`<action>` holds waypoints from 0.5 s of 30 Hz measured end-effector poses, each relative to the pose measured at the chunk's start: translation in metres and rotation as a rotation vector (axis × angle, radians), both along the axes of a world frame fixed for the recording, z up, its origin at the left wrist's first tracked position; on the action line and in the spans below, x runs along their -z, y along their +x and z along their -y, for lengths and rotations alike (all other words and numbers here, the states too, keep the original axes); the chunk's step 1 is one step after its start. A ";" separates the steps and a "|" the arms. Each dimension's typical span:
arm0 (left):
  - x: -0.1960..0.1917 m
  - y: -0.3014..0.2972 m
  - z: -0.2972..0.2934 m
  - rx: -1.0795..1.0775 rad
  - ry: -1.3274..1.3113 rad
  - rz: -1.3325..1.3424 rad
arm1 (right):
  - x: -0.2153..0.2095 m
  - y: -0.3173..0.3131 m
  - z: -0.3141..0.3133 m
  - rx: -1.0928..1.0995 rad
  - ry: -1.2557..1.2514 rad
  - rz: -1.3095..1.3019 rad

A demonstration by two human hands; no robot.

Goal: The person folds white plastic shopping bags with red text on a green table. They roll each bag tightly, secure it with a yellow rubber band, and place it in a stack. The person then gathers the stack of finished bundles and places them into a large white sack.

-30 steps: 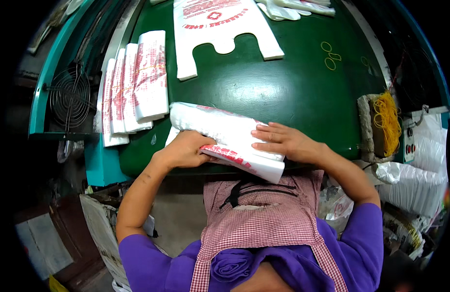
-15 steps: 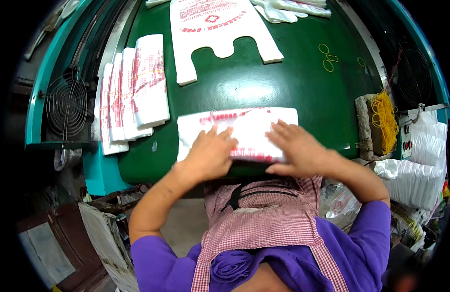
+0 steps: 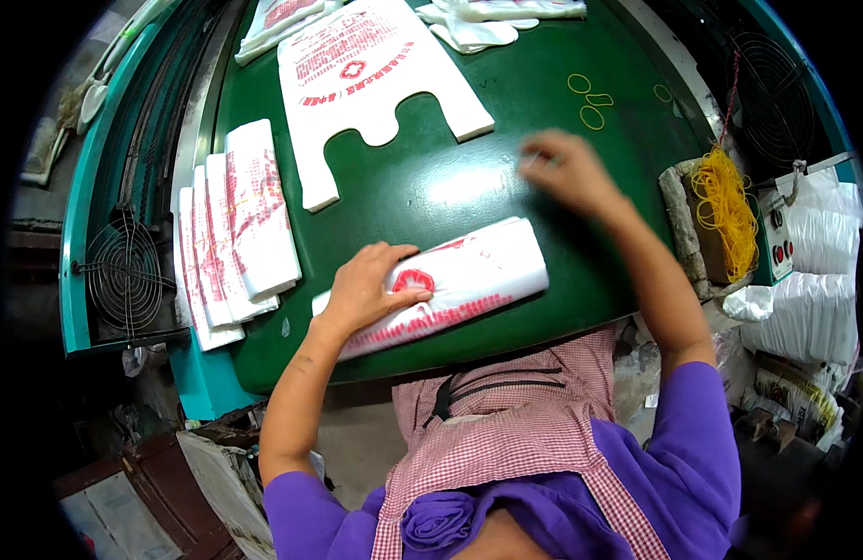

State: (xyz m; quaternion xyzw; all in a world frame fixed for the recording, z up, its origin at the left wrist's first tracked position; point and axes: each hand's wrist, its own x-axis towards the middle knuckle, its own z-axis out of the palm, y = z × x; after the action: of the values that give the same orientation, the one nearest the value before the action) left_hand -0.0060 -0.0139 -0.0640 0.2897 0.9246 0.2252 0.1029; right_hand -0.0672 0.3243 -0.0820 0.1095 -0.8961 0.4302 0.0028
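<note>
A thick folded bundle of white plastic bags (image 3: pixel 487 266) with red print lies slantwise near the front edge of the green belt table (image 3: pixel 581 224). Across its left part, my left hand (image 3: pixel 371 289) grips it, thumb on top and fingers over the far side. My right hand (image 3: pixel 569 173) is off the bundle, above the table to its upper right; its fingers look bent but are smeared by motion. Beyond the bundle lies a flat stack of white vest-shaped bags (image 3: pixel 357 84). Several loose yellow rubber bands (image 3: pixel 592 118) are on the table past my right hand.
Several folded bag bundles (image 3: pixel 254 210) lie overlapping at the left. A box holding a heap of yellow rubber bands (image 3: pixel 725 215) is at the right edge, beside a control box with red buttons (image 3: pixel 778 254). Wire fan guards (image 3: pixel 123 275) flank the table; more bags lie at the far end.
My right hand has left the bundle and swung up and away. The bundle, flat under both hands before, is now rolled narrower and tilted, with my left hand on it. The view has shifted.
</note>
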 end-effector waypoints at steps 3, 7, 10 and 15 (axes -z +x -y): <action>-0.017 0.008 -0.016 0.010 -0.012 0.399 | 0.015 -0.037 -0.085 0.511 0.519 -0.064; -0.010 0.055 -0.005 -0.151 0.377 0.526 | 0.000 -0.035 -0.083 0.344 0.315 -0.044; -0.008 0.063 -0.008 -0.309 0.731 0.499 | -0.016 -0.014 -0.026 0.167 -0.169 -0.046; -0.021 0.038 -0.046 -0.449 1.480 0.693 | -0.061 0.069 0.104 -0.185 -0.326 -0.167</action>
State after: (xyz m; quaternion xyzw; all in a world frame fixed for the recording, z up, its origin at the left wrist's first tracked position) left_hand 0.0323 0.0325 -0.0430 0.0066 0.4906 0.8635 0.1170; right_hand 0.0023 0.2206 -0.0213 0.2246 -0.7973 0.5575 0.0551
